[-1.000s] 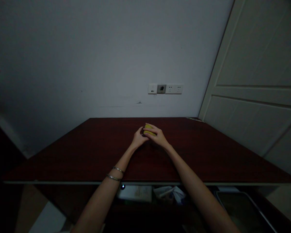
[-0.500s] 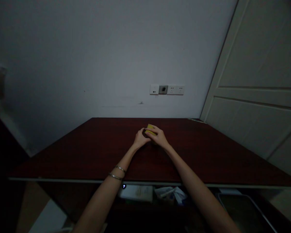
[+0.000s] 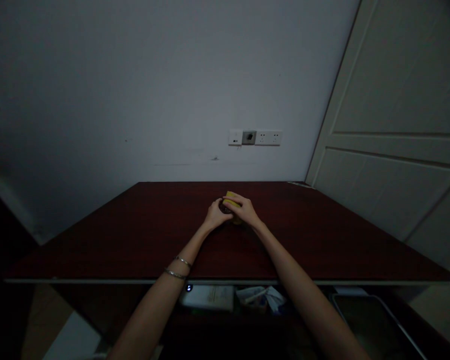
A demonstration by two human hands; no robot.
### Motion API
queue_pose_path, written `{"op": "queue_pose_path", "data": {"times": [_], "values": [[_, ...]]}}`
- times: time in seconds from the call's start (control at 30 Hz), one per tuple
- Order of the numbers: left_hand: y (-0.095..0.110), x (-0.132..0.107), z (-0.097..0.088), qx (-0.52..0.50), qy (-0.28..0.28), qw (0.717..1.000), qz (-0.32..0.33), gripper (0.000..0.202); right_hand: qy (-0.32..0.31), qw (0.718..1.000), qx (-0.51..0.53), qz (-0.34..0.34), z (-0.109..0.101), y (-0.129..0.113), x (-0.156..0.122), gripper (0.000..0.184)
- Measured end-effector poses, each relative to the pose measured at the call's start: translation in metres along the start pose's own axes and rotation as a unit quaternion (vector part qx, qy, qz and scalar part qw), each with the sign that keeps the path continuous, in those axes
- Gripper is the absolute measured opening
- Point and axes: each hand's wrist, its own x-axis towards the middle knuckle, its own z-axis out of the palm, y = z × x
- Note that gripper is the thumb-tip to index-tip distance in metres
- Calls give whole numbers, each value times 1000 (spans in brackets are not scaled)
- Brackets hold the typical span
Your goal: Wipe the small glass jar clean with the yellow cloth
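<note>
Above the middle of the dark red tabletop (image 3: 153, 230), both hands meet around a small object. My right hand (image 3: 246, 211) is closed on a yellow, rounded piece that looks like a lid (image 3: 231, 202), its fingers over the top. Fingers of my left hand (image 3: 214, 216) curl around a dark, round, shiny piece that looks like a jar (image 3: 225, 208), directly below and left of the yellow one. The two pieces sit close together; whether they are joined cannot be made out. My hands cover much of both. Two bracelets (image 3: 176, 274) circle my left forearm.
A wall with a row of sockets (image 3: 255, 137) stands behind the table. On the right is a pale panelled door (image 3: 390, 165). Below the front edge, a shelf holds a white box (image 3: 210, 298), crumpled tissue-like packaging (image 3: 260, 297) and a dark framed tray-like thing (image 3: 375, 320).
The view has shifted slightly, so everything sits a little further left. Slightly more of the dark round piece shows between my hands. Both hands keep their hold.
</note>
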Motion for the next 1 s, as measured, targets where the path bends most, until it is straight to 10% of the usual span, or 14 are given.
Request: {"op": "queue_pose_path", "data": {"times": [0.13, 0.43, 0.73, 1.0], "values": [[-1, 1, 0, 5, 10, 1000, 18, 63, -60, 997, 8, -46, -3, -7, -2, 29], [17, -2, 1, -100, -43, 994, 5, 66, 63, 974, 191, 107, -4, 11, 10, 39], [32, -7, -1, -235, -59, 968, -66, 55, -17, 979, 200, 36, -18, 1, 10, 33], [27, -4, -1, -236, -49, 968, -65, 56, 72, 971, 193, 123, -12, 6, 12, 42]]}}
